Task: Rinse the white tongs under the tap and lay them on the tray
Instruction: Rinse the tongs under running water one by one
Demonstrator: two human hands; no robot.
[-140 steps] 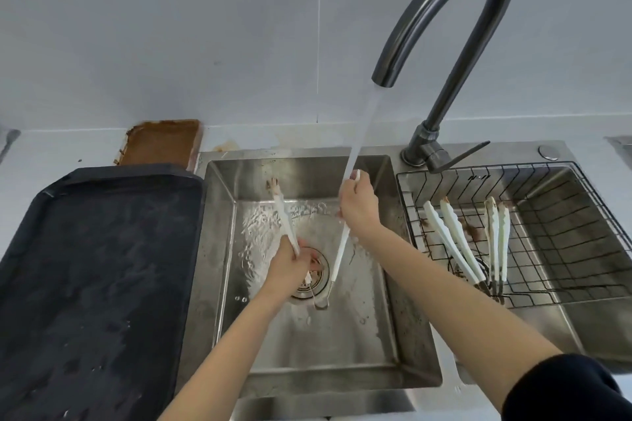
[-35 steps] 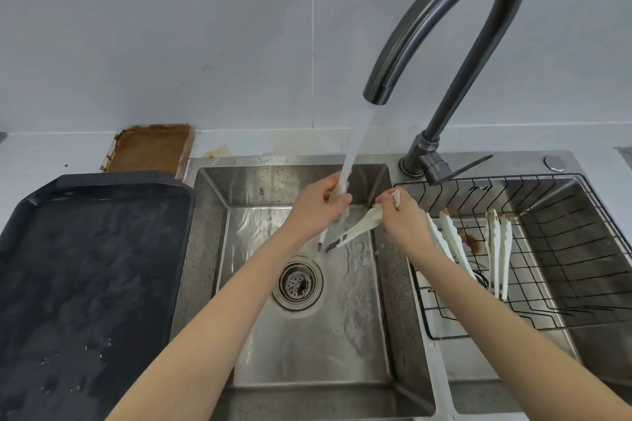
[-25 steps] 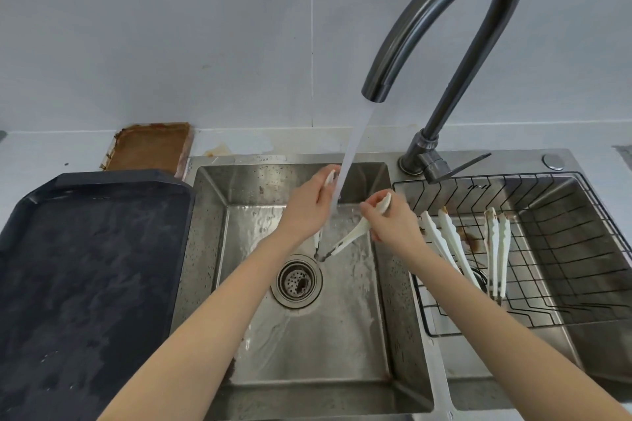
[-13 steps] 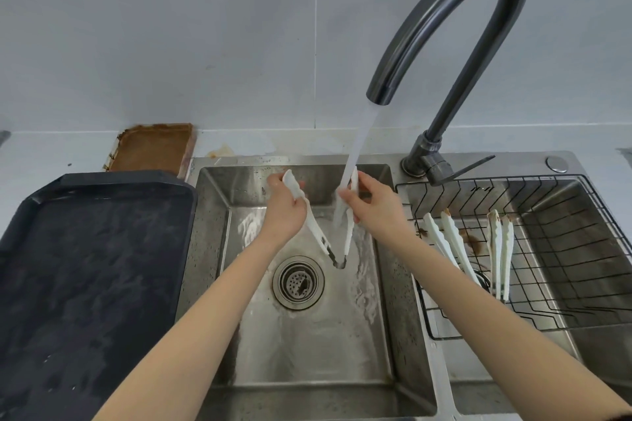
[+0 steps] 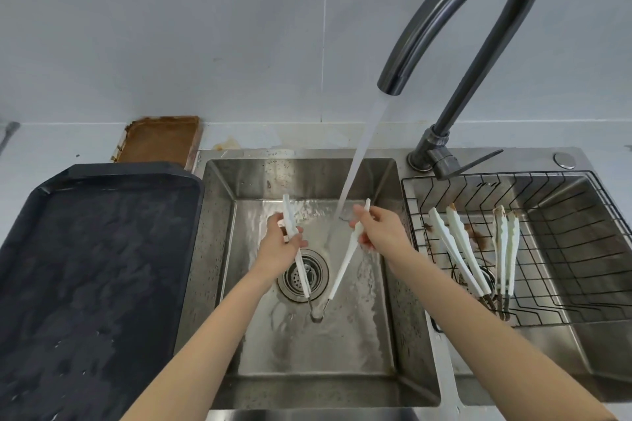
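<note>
Two soiled tong pairs in wire basket; rusty tray behind.

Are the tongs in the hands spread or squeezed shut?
Spread. The white tongs form a V: left hand and right hand each hold one arm apart, and the arms meet only at the hinge low in the sink.

Left hand and right hand are holding the white tongs spread apart, water stream falling between them
</note>
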